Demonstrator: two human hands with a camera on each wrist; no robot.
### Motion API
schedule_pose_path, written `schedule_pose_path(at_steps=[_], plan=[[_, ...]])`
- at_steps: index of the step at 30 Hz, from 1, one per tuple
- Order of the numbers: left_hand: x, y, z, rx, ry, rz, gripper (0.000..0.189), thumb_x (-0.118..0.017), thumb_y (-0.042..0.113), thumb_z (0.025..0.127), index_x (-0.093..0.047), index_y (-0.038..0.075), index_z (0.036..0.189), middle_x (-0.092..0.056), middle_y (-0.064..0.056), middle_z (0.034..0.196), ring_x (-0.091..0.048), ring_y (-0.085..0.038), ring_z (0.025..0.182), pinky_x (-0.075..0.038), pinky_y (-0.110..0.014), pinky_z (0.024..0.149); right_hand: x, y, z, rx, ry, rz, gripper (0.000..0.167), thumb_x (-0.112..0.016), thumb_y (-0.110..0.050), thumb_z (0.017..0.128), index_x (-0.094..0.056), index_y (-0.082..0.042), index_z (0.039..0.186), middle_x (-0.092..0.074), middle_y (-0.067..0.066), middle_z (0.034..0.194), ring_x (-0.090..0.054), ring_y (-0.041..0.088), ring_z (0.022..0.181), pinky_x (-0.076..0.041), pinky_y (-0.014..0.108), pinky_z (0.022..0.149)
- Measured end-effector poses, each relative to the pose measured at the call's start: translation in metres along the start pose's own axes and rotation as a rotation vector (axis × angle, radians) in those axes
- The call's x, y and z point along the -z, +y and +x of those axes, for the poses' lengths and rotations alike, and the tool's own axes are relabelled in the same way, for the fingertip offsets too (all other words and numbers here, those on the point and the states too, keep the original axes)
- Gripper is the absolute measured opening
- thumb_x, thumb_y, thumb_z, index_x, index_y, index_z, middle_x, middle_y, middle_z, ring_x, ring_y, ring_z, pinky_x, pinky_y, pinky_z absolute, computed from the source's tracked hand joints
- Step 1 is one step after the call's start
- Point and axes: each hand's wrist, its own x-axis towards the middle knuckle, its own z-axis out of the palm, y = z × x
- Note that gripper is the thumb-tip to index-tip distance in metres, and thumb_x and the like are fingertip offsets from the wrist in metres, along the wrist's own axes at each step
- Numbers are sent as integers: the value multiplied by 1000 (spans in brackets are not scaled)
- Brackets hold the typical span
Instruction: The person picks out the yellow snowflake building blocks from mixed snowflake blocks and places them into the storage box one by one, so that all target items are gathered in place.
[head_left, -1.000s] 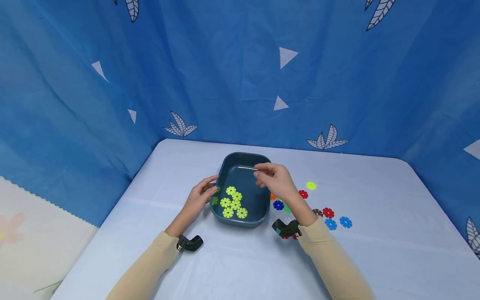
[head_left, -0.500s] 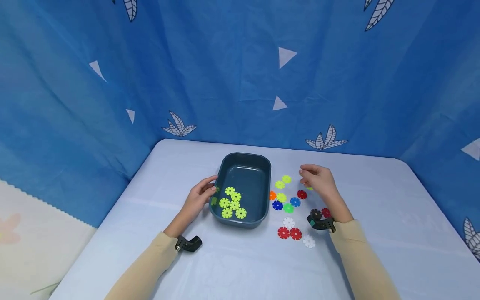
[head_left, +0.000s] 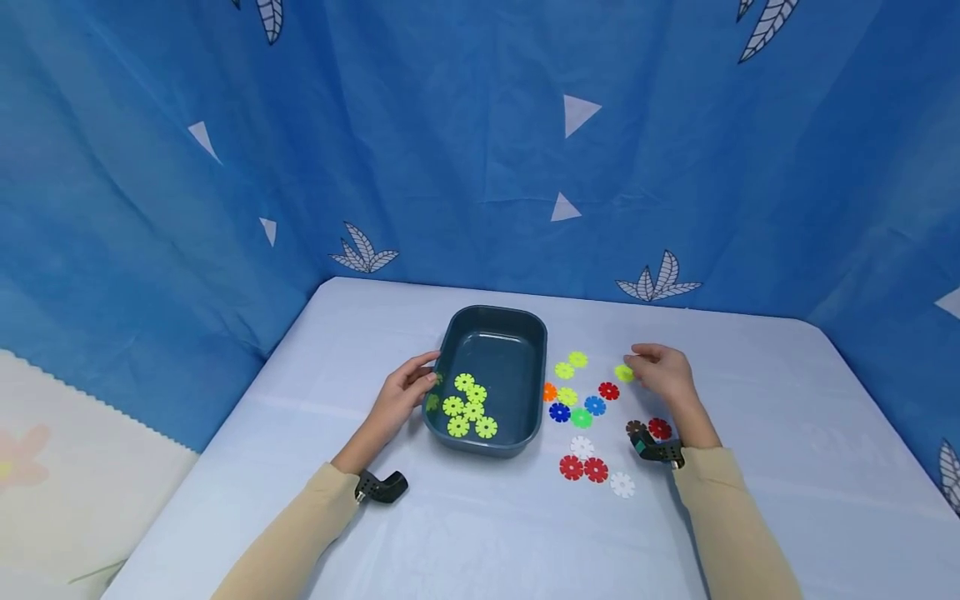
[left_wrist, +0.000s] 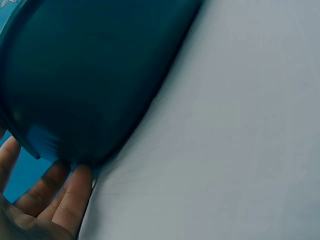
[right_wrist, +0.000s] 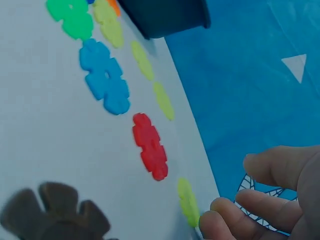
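My left hand [head_left: 402, 390] rests against the left side of a dark teal bin [head_left: 540, 392]. In the left wrist view, relaxed fingers [left_wrist: 75, 195] touch the bin's outer wall [left_wrist: 100, 75]. Several yellow-green notched plastic discs [head_left: 473, 412] lie inside it. My right hand [head_left: 666, 373] is over the table, its fingertips beside a loose yellow-green disc [head_left: 623, 373]. In the right wrist view, thumb and fingers stand apart close to that disc [right_wrist: 188, 202], with nothing between them; contact cannot be made out.
Right of the bin lie several other discs: orange [head_left: 551, 392], dark blue [head_left: 559, 412], green [head_left: 581, 417], light blue [head_left: 595, 406], red [head_left: 609, 391], brown [head_left: 635, 427] and white [head_left: 622, 484]. A blue patterned curtain [head_left: 480, 167] hangs behind the white table [head_left: 465, 533].
From above the bin, my right hand has moved right, then down to the loose yellow-green disc. The left hand has stayed at the bin's side.
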Motion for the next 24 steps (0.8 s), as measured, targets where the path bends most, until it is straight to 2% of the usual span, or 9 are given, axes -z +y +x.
schedule_pose_path(at_steps=[3,7,15,18,24], plan=[[-1,0,1,10,2,4,44,-57,24,105,-52,19,149,-60,-18,140,-61,-27,121,-58,-25,87,0,4,1,6,4,-24,54,-56,-30,103,-51,3,145,-59,27,137,-62,25,98,-51,20,72],[-1,1,0,6,3,1,44,-57,24,105,-52,19,149,-59,-18,141,-60,-29,123,-58,-25,88,0,7,3,8,15,-23,54,-57,-30,102,-52,3,144,-61,27,133,-62,24,94,-50,18,70],[0,3,-2,4,2,5,44,-56,23,105,-51,17,149,-59,-19,141,-60,-29,123,-58,-25,88,1,10,6,4,17,-36,54,-59,-30,101,-53,4,143,-61,28,134,-64,26,98,-51,18,70],[0,4,-2,7,9,10,44,-56,22,105,-52,17,149,-60,-19,139,-61,-27,120,-58,-25,88,-1,11,5,12,27,-67,54,-64,-28,99,-55,5,140,-61,27,131,-62,29,101,-52,22,73],[-1,4,-2,7,18,23,44,-56,21,105,-52,16,149,-60,-20,137,-62,-22,118,-58,-26,88,-7,12,3,56,21,-171,56,-75,-20,90,-58,9,136,-62,27,124,-55,35,105,-53,41,86]])
